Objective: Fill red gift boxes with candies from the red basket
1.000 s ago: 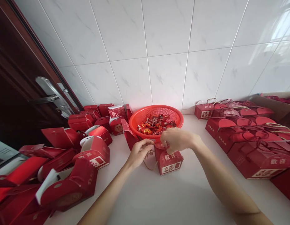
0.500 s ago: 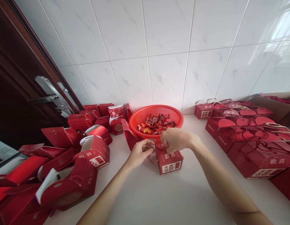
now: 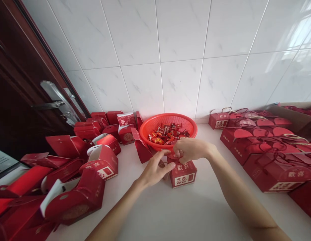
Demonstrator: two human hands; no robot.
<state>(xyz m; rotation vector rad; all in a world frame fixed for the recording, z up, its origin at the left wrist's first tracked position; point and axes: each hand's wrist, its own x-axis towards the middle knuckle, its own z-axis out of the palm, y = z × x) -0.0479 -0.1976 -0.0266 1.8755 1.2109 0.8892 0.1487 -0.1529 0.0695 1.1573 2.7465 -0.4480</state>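
Observation:
A small red gift box (image 3: 183, 174) with gold characters stands on the white surface in front of me. My right hand (image 3: 191, 150) is closed over the top of this box, its curled fingers gripping the upper flaps. At the box's left upper edge is my left hand (image 3: 154, 170), thumb and fingers apart, fingertips touching the box. A cord partly shows beside the box, mostly hidden by the left hand. Just behind both hands sits a red plastic basket (image 3: 142, 129) holding wrapped candies (image 3: 166, 133).
Several open red boxes (image 3: 77, 197) crowd the left side. Closed boxes with cord handles (image 3: 273, 167) stand in rows on the right, near a cardboard carton (image 3: 281, 113). A tiled wall (image 3: 180, 80) runs behind, with a dark door (image 3: 17, 87) at left.
My left hand has moved slightly right, closer to the box, and its thumb has spread from the fingers. My right hand keeps its grip on the box top.

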